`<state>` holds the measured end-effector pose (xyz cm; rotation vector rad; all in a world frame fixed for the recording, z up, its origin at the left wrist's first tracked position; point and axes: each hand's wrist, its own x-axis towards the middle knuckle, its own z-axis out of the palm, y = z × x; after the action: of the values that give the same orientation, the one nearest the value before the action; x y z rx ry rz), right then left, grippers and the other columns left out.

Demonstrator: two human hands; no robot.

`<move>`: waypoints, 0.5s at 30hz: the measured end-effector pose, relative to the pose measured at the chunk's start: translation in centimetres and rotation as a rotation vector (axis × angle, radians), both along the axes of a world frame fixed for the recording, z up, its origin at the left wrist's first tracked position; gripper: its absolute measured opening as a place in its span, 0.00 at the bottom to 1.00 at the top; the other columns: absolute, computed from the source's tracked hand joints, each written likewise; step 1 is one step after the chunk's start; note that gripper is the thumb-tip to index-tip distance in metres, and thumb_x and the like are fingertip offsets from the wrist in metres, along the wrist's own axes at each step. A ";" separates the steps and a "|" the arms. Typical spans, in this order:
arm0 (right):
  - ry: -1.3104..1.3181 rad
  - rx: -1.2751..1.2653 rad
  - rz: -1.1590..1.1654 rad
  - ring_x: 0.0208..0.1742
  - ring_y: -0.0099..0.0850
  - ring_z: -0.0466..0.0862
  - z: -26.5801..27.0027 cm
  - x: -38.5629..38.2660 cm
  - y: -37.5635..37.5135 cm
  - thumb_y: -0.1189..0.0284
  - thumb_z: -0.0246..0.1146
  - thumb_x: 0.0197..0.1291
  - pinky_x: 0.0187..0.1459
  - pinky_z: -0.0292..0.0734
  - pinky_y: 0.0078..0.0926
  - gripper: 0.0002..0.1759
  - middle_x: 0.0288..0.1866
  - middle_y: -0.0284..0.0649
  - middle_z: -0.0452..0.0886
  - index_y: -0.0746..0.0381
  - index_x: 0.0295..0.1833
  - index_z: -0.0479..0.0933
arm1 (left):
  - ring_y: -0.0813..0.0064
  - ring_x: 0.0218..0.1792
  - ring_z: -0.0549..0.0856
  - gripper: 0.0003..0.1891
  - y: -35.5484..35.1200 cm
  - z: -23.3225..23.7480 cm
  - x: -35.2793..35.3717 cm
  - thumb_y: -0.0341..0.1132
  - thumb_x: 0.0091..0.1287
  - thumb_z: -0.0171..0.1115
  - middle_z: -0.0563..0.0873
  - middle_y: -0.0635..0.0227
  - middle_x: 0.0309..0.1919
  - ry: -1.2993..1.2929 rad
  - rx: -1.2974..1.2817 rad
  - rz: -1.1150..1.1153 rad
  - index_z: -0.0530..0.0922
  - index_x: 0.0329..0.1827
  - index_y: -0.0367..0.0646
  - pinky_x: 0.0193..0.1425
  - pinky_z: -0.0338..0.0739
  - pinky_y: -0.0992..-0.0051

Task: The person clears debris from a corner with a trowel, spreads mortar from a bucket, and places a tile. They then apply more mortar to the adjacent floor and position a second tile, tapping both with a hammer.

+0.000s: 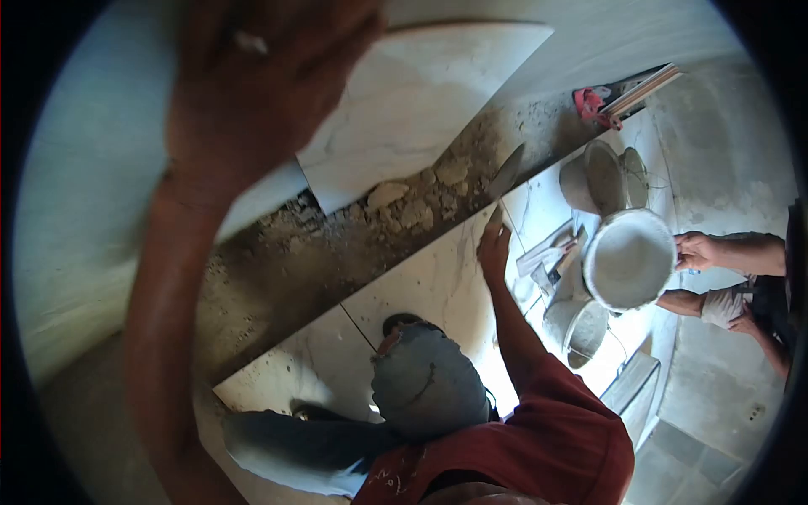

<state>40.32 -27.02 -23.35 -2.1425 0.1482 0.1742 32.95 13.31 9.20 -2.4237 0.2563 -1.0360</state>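
Note:
My left hand [252,101], with a ring on one finger, is raised close to the camera, closed at the upper left edge of a large white marbled tile [412,93]. Its fingertips are dark and partly hidden. The tile stands tilted by the wall, a lower corner over broken mortar rubble [412,202]. My right hand [493,244] is closed around the handle of a trowel [507,172], its blade pointing up toward the rubble strip. The trowel is apart from the tile.
A co-worker's hand [694,250] grips the rim of a whitish basin [629,261]. Buckets [587,332] and hand tools [555,257] stand on the tiled floor [429,278]. Wood strips [644,88] lie beside a red object [591,103] at the far end.

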 end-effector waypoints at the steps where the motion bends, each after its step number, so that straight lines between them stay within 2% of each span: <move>1: -0.142 -0.156 0.083 0.27 0.35 0.78 -0.2 -2.3 0.1 0.59 0.52 0.65 0.29 0.73 0.31 0.25 0.31 0.44 0.77 0.66 0.58 0.59 | 0.78 0.68 0.61 0.26 0.0 -1.0 0.1 0.44 0.56 0.59 0.65 0.85 0.66 0.082 -0.027 0.047 0.71 0.61 0.62 0.68 0.54 0.54; 2: -0.061 -0.248 0.116 0.34 0.46 0.80 1.0 -4.8 0.3 0.61 0.54 0.64 0.35 0.74 0.37 0.25 0.35 0.51 0.78 0.65 0.59 0.59 | 0.78 0.68 0.60 0.28 -0.3 -1.7 -0.1 0.44 0.57 0.59 0.62 0.85 0.68 0.104 -0.032 0.072 0.69 0.63 0.60 0.68 0.54 0.56; 3: -0.138 -0.278 0.229 0.39 0.51 0.80 1.2 -7.2 -0.2 0.64 0.55 0.62 0.38 0.73 0.38 0.24 0.39 0.56 0.77 0.64 0.59 0.60 | 0.78 0.68 0.60 0.28 -0.5 -1.5 -0.2 0.44 0.57 0.59 0.62 0.85 0.68 0.093 -0.021 0.050 0.69 0.63 0.60 0.68 0.54 0.56; 5: -0.154 -0.394 0.413 0.47 0.51 0.77 2.4 -11.3 -0.9 0.67 0.60 0.57 0.46 0.72 0.41 0.26 0.46 0.55 0.74 0.63 0.58 0.61 | 0.77 0.69 0.59 0.29 -1.3 -1.8 -0.3 0.43 0.58 0.58 0.60 0.85 0.69 0.235 -0.133 0.156 0.66 0.65 0.58 0.68 0.53 0.54; 6: 0.075 -0.345 0.333 0.56 0.44 0.71 1.5 -13.3 -2.3 0.69 0.58 0.56 0.52 0.69 0.39 0.26 0.56 0.48 0.69 0.61 0.60 0.64 | 0.77 0.69 0.58 0.29 -1.4 -2.1 -0.2 0.44 0.59 0.57 0.60 0.84 0.69 0.213 -0.140 0.153 0.65 0.66 0.57 0.68 0.52 0.54; 7: 0.081 -0.396 0.418 0.55 0.43 0.72 4.2 -14.5 -2.0 0.69 0.59 0.55 0.53 0.69 0.39 0.25 0.54 0.45 0.70 0.59 0.59 0.66 | 0.77 0.70 0.58 0.29 -1.5 -2.4 0.0 0.44 0.60 0.56 0.60 0.84 0.69 0.186 -0.154 0.147 0.64 0.66 0.56 0.69 0.52 0.54; 8: 0.081 -0.418 0.428 0.54 0.44 0.73 4.6 -15.2 -2.5 0.68 0.59 0.54 0.53 0.69 0.40 0.24 0.53 0.45 0.71 0.59 0.58 0.67 | 0.72 0.70 0.58 0.27 -1.5 -2.6 0.0 0.44 0.63 0.54 0.60 0.80 0.69 0.187 -0.168 0.124 0.65 0.66 0.55 0.69 0.49 0.53; 9: 0.079 -0.433 0.455 0.53 0.44 0.73 5.0 -15.6 -3.1 0.68 0.60 0.53 0.52 0.69 0.40 0.23 0.53 0.45 0.71 0.59 0.56 0.68 | 0.72 0.70 0.58 0.27 -2.2 -2.8 0.1 0.44 0.63 0.54 0.60 0.80 0.69 0.182 -0.184 0.083 0.65 0.66 0.55 0.69 0.49 0.53; 10: 0.014 -0.366 0.394 0.48 0.47 0.76 3.8 -15.9 -4.3 0.71 0.62 0.50 0.45 0.72 0.39 0.23 0.46 0.49 0.73 0.61 0.53 0.67 | 0.67 0.70 0.59 0.26 -2.5 -2.9 -0.1 0.44 0.64 0.52 0.61 0.77 0.69 0.155 -0.241 0.009 0.65 0.66 0.54 0.69 0.48 0.52; 11: 0.015 -0.363 0.390 0.48 0.47 0.76 4.6 -15.7 -4.4 0.71 0.62 0.50 0.45 0.72 0.39 0.23 0.46 0.49 0.73 0.61 0.53 0.67 | 0.63 0.69 0.59 0.25 -2.5 -2.7 -0.8 0.44 0.65 0.51 0.62 0.73 0.69 0.131 -0.290 -0.048 0.65 0.66 0.54 0.69 0.48 0.51; 12: -0.020 -0.356 0.419 0.46 0.47 0.76 5.7 -15.5 -4.6 0.72 0.63 0.49 0.43 0.72 0.39 0.22 0.44 0.48 0.72 0.61 0.51 0.67 | 0.56 0.68 0.60 0.24 -4.0 -2.8 -2.1 0.44 0.66 0.50 0.64 0.64 0.67 0.150 -0.392 -0.063 0.66 0.65 0.51 0.69 0.45 0.48; 14: -0.139 -0.360 0.442 0.41 0.47 0.75 8.4 -14.5 -4.8 0.75 0.65 0.44 0.40 0.72 0.38 0.22 0.39 0.46 0.70 0.61 0.48 0.69 | 0.60 0.67 0.64 0.22 -6.5 -4.9 -5.0 0.39 0.63 0.56 0.67 0.61 0.65 0.179 -0.625 -0.224 0.69 0.61 0.47 0.69 0.51 0.50; 15: -0.139 -0.409 0.408 0.43 0.45 0.74 10.1 -13.8 -5.0 0.76 0.64 0.42 0.41 0.72 0.39 0.21 0.40 0.44 0.70 0.61 0.46 0.70 | 0.59 0.65 0.67 0.20 -7.7 -6.8 -6.0 0.37 0.63 0.55 0.70 0.59 0.62 0.285 -0.801 -0.292 0.70 0.59 0.45 0.67 0.55 0.53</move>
<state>26.55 -32.02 -13.23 -2.5650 -0.3680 0.2459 26.91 5.58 2.36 -3.3492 0.3466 -1.0415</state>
